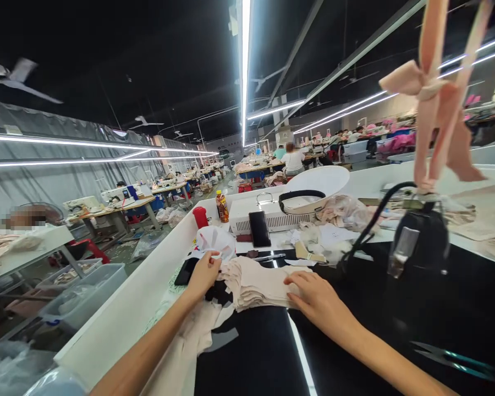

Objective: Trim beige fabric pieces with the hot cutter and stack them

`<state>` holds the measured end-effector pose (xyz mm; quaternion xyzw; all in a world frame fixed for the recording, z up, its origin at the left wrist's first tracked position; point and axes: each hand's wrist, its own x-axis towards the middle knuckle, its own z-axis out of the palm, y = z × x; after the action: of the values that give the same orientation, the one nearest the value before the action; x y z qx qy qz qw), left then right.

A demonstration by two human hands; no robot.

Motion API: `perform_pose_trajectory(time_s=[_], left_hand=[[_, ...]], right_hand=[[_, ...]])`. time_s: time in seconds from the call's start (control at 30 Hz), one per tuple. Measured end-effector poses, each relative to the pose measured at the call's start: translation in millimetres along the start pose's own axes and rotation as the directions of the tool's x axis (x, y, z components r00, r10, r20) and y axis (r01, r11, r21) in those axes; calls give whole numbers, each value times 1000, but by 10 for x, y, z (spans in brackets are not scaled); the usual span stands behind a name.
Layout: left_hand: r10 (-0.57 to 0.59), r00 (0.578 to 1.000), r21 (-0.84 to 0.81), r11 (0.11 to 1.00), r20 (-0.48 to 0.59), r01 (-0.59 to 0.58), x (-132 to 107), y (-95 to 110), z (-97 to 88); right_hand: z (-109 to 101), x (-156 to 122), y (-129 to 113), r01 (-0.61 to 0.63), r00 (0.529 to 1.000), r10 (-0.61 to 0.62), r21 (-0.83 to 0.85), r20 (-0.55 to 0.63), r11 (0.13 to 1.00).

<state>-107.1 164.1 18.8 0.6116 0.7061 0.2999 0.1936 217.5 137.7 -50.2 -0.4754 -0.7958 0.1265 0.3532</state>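
Note:
A stack of cream fabric pieces (259, 283) lies on the glossy black tabletop in front of me, its layers ragged along the left end. My left hand (206, 270) is at that left end, its fingers curled together; whatever is in them, if anything, is too small to make out. At the right end, my right hand (313, 291) rests against the stack with thumb and fingers apart. Beside my left wrist lies a dark phone-like object (185, 271). More cream fabric (185, 341) hangs along the table's left side, under my left forearm.
Scissors-like snips (454, 357) lie at right. A black device (421, 239) hangs by peach ribbon (431, 104). Behind the stack are a phone (259, 229), a pen (272, 257), a white vented box (239, 217) and a bottle (221, 206). A white rim (148, 275) borders the left.

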Motion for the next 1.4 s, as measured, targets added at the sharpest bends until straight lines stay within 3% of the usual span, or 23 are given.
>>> perform_pose_trajectory(time_s=[0.17, 0.3, 0.5, 0.7, 0.83, 0.93, 1.0, 1.07, 1.17, 1.23, 1.3, 1.4], left_hand=[[-20, 994, 324, 946, 107, -16, -551, -254, -602], [-84, 986, 466, 885, 143, 8, -964, -398, -796], [-91, 982, 434, 901, 165, 11, -1347, -433, -878], [-61, 980, 363, 932, 189, -12, -1467, -527, -789], [7, 986, 300, 952, 169, -58, -1469, -562, -809], [81, 988, 241, 964, 128, -111, -1478, -509, -843], [138, 985, 198, 968, 104, -156, -1505, -420, -822], [193, 977, 161, 965, 94, -206, -1559, -297, -742], [315, 943, 95, 941, 106, -325, -1684, -94, -512], [451, 882, 12, 889, 135, -457, -1780, 21, -319], [536, 817, -59, 842, 212, -537, -1865, 102, -140], [536, 770, -151, 842, 346, -518, -1928, 160, 21]], right_hand=[[50, -183, -57, 54, 997, -58, 67, 60, 996], [47, -285, -216, 69, 992, -80, 107, 100, 992], [37, -404, -424, 103, 982, -123, 145, 141, 984], [120, -515, -471, 115, 977, -145, 189, 153, 975], [75, -548, -619, 31, 973, -89, 259, 215, 965], [61, -581, -816, -108, 943, -24, 372, 333, 922], [107, -626, -953, -240, 900, 6, 484, 435, 841], [188, -686, -1078, -401, 839, 2, 616, 544, 678], [299, -767, -1242, -635, 744, 12, 701, 668, 325], [330, -796, -1317, -728, 684, 43, 679, 728, 94], [329, -804, -1338, -723, 686, 68, 690, 724, -45], [287, -820, -1248, -635, 751, 158, 767, 642, -96]])
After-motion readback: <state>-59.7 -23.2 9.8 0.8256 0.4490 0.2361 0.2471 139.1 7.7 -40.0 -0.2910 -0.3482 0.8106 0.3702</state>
